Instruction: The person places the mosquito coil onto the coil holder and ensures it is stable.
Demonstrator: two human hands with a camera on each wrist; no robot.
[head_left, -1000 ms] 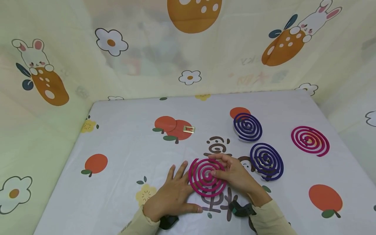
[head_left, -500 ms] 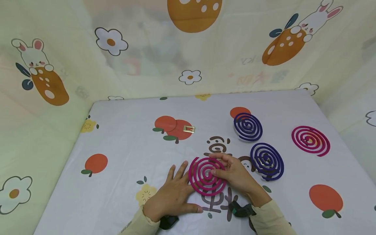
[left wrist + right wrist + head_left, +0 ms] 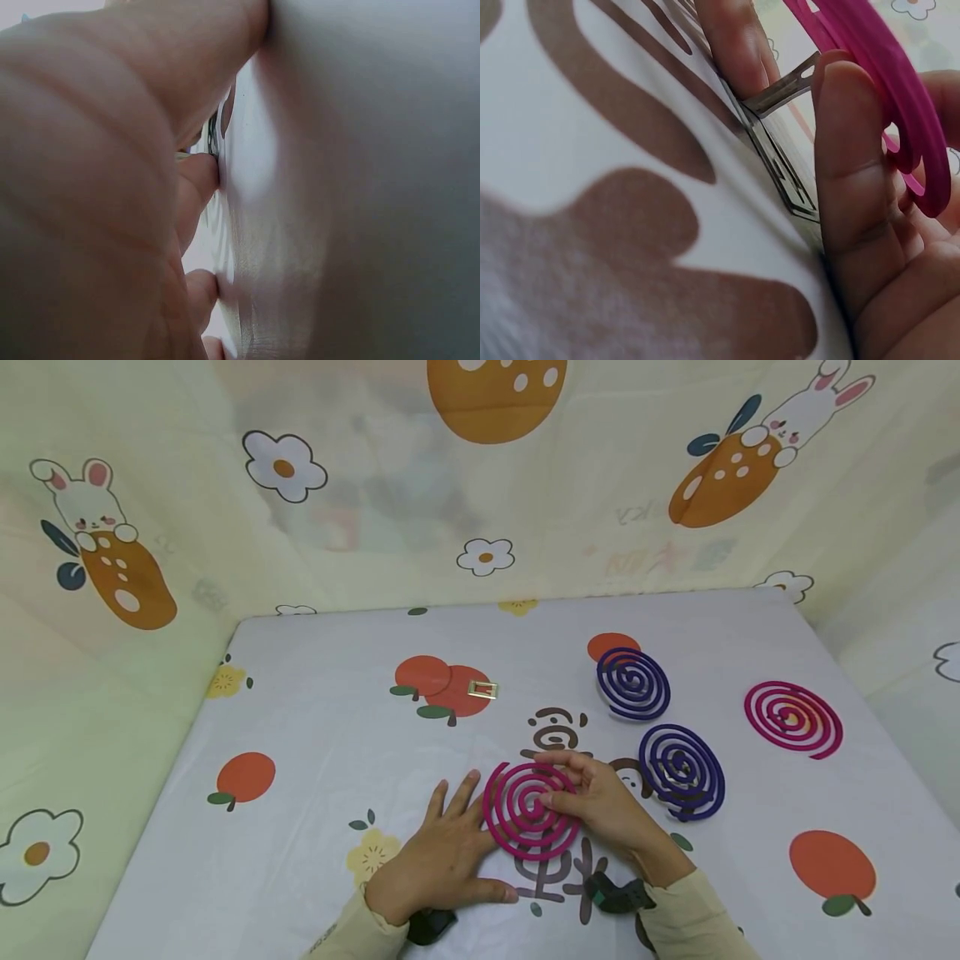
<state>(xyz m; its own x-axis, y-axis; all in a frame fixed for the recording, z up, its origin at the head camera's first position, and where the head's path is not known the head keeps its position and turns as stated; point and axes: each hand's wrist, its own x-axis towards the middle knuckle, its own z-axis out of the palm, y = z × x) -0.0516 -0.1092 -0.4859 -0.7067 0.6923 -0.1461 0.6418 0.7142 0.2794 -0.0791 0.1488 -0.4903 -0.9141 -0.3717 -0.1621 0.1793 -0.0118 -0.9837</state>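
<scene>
Thumb and fingers of my right hand [image 3: 607, 814] pinch a pink mosquito coil [image 3: 534, 810], held low over the table at its right side. Flat on the tablecloth lies my left hand [image 3: 450, 860], fingers spread; part of it disappears beneath the coil's left side. Below the coil, the right wrist view shows a small metal coil stand [image 3: 784, 180] with a raised tongue [image 3: 784, 86]. A fingertip [image 3: 735, 52] presses near that tongue's base. Whether the tongue touches the coil is unclear. The left wrist view mostly holds palm and cloth, dim and blurred.
Two dark blue coils [image 3: 632, 682] lie to the right, and another pink coil [image 3: 789, 718] farther right. A second small metal stand [image 3: 482, 690] sits behind the left hand. Printed cloth curtains [image 3: 375, 527] enclose the table's back and sides.
The pink coil in my right hand has shifted very slightly, a touch farther from me and to the right. Both hands otherwise keep their places.
</scene>
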